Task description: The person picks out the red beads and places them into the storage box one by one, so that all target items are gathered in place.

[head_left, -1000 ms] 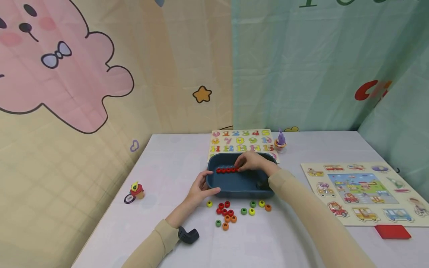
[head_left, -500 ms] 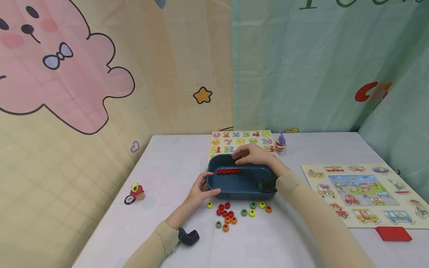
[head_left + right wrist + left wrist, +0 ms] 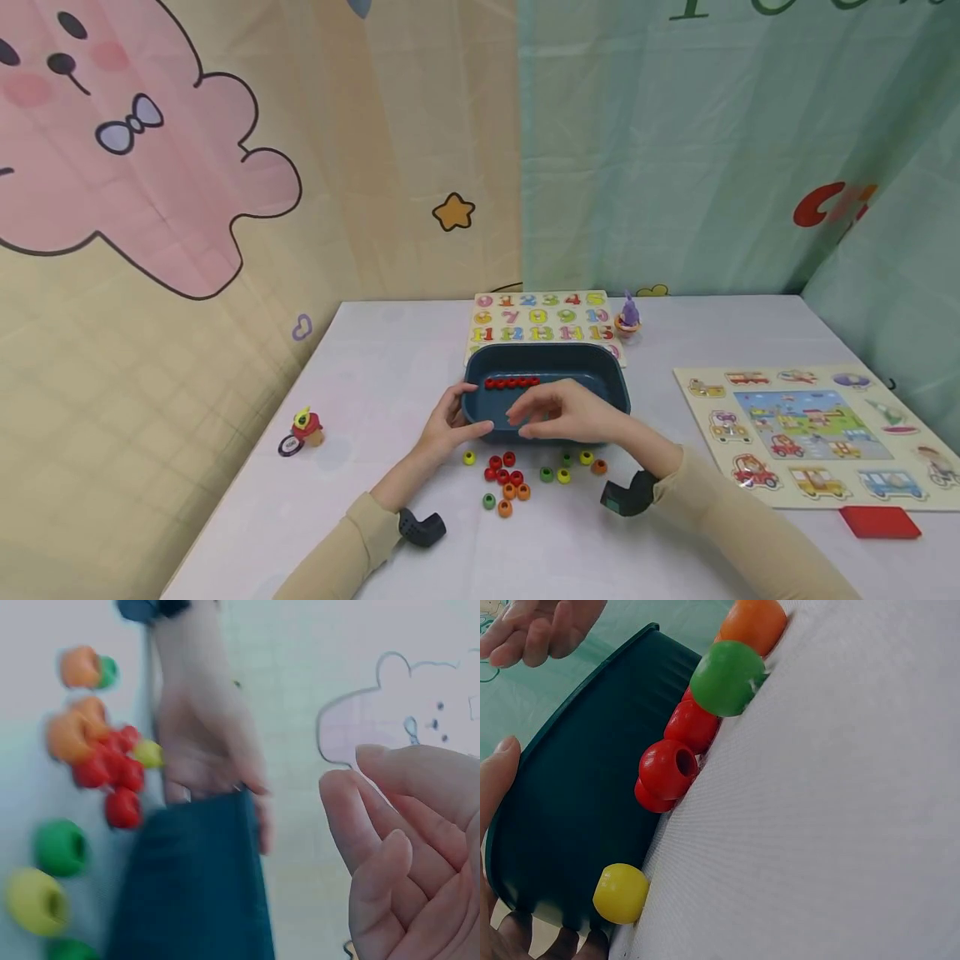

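A dark blue rectangular bin [image 3: 615, 375] stands on the table, with a row of several red beads [image 3: 512, 382] inside along its far wall. My left hand [image 3: 448, 423] grips the bin's left end. In the left wrist view the thumb [image 3: 496, 776] lies at the rim and the other fingers curl against the end wall. My right hand [image 3: 566, 410] hovers over the bin's near side, its fingers loosely bent around nothing. Several loose red beads [image 3: 503, 476] lie in front of the bin, among orange beads [image 3: 509, 492], green beads [image 3: 546, 474] and yellow beads [image 3: 564, 476].
A number puzzle board [image 3: 540, 318] lies behind the bin, with a small purple toy [image 3: 628, 315] beside it. A vehicle puzzle board [image 3: 817, 433] and a red block [image 3: 879, 522] are on the right. A small red and yellow toy [image 3: 307, 427] stands on the left.
My right hand has left the red row in the bin, lifted, and come back toward the near wall with its fingers loosened. My left hand has stayed on the bin.
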Tool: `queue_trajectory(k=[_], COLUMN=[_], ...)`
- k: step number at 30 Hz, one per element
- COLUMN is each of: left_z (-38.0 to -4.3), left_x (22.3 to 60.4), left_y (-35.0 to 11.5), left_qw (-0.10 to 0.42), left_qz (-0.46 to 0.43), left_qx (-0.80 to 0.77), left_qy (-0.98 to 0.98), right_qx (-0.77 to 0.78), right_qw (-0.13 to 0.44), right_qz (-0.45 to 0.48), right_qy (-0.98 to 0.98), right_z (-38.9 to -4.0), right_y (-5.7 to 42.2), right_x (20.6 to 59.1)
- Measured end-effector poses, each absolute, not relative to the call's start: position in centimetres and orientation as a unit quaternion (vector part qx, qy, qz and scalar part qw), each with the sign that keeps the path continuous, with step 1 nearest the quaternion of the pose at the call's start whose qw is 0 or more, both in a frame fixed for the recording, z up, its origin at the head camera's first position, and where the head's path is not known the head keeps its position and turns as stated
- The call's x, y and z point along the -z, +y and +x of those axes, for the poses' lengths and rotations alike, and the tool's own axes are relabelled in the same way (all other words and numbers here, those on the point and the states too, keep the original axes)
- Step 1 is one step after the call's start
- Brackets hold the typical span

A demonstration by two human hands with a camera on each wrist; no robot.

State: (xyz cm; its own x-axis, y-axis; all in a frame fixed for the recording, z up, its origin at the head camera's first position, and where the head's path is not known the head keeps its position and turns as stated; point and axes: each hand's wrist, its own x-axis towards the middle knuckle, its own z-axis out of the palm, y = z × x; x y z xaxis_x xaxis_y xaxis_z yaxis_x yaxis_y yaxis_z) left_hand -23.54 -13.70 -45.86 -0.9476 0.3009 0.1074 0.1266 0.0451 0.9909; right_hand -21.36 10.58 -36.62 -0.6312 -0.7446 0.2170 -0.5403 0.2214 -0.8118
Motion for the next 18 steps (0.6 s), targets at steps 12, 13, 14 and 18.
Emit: queue_trajectory(k=[12, 13, 14, 18], left_z=[-23.6, -23.6, -23.6, -23.6], left_x=[45.9, 45.9, 46.0, 46.1], left_y=[-13.7, -13.6, -13.6, -13.6], left_qw=[0.053, 0.051, 0.049, 0.045], left_qz=[0.157, 0.157, 0.159, 0.157], left_qx=[-0.673, -0.673, -0.672, -0.67], left_qy=[0.721, 0.721, 0.721, 0.725], right_qx=[0.418, 0.412, 0.407, 0.385], right_qw=[0.09, 0.086, 0.083, 0.073], right_qz=[-0.425, -0.424, -0.424, -0.424], right_qy=[0.798, 0.802, 0.805, 0.816], right_z=[-19.7, -19.6, -19.6, -19.6], right_y=[9.8, 9.7, 9.6, 9.3], right_x=[42.4, 42.7, 42.9, 43.7])
